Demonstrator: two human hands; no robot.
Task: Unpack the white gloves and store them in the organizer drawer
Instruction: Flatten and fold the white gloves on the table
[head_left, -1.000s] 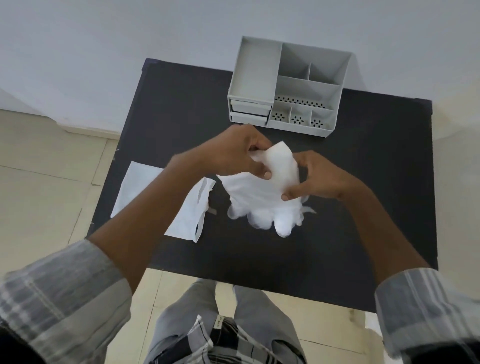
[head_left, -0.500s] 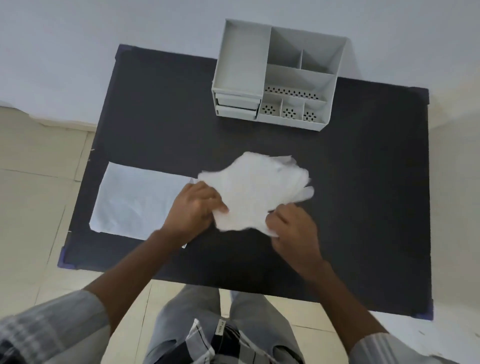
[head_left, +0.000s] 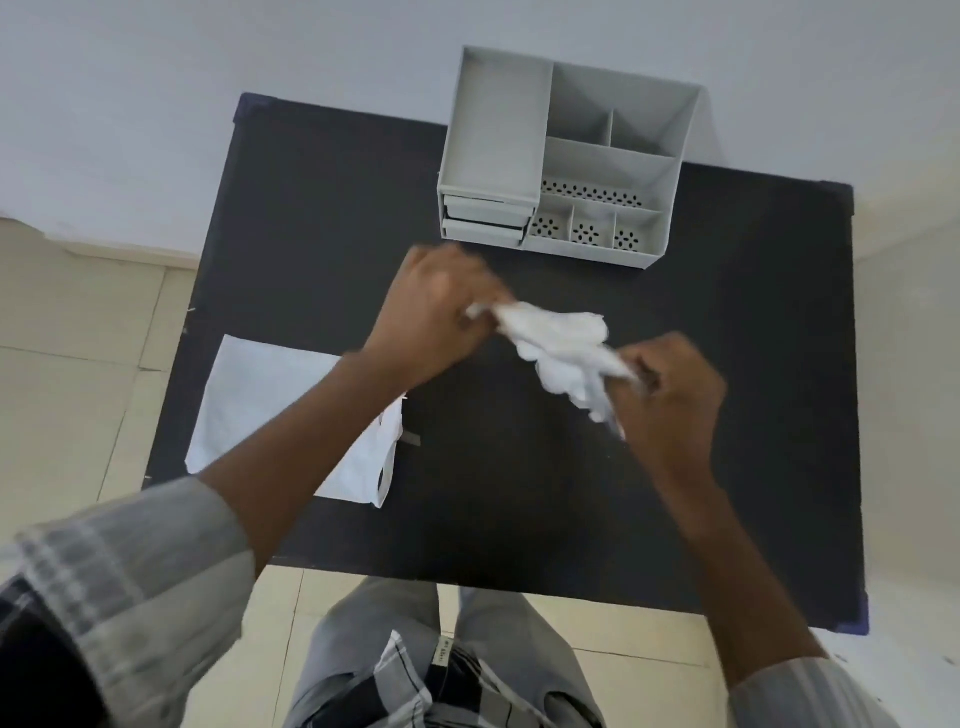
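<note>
The white gloves (head_left: 563, 349) are bunched into a twisted bundle held above the middle of the black table (head_left: 311, 218). My left hand (head_left: 431, 312) grips the bundle's upper left end. My right hand (head_left: 670, 389) grips its lower right end, where glove fingers hang down. The grey organizer (head_left: 563, 156) stands at the table's far edge, with two shut drawers (head_left: 483, 218) stacked at its front left. The empty white packaging (head_left: 260, 405) lies flat on the table's left side, partly hidden by my left forearm.
The organizer has open compartments on top and small perforated bins at its front right. A white wall rises behind the table. Tiled floor surrounds the table, and my legs are at its near edge.
The gloves were spread flat on the table half a second ago. Both hands have since lifted them and bunched them into a narrow bundle, my left hand moving up toward the organizer.
</note>
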